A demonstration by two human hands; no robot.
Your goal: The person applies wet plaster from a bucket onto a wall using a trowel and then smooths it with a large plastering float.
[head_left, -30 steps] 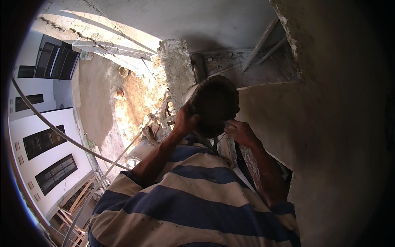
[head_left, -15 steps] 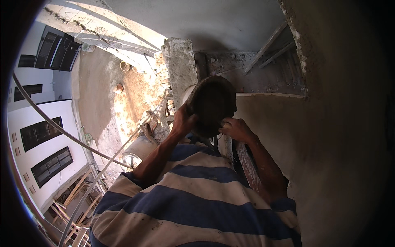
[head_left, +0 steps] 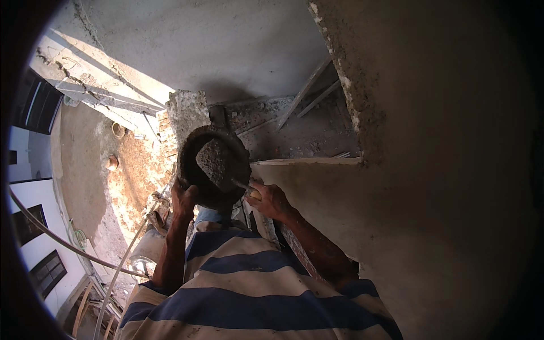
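A dark, round bucket [head_left: 240, 152] is in front of my chest, its mouth facing up towards me. My left hand [head_left: 184, 199] is closed on its near left rim. My right hand [head_left: 272, 202] grips the wooden handle of a trowel [head_left: 242, 185] at the right side of the bucket. A heap of grey mortar [head_left: 213, 161] covers the trowel blade, over the bucket's mouth. The bucket's inside is too dark for me to see how full it is.
A large plastered wall [head_left: 430, 170] rises close on my right, with a rough-edged opening. Wooden props [head_left: 306, 93] lean inside it. A concrete post [head_left: 187, 110] stands beyond the bucket. Down on the left are a sunlit yard [head_left: 90, 147] and a bent pole [head_left: 68, 241].
The view has swung right, so the bucket sits further left in it. My right hand, earlier at the bucket's rim, now shows the trowel with mortar on its blade.
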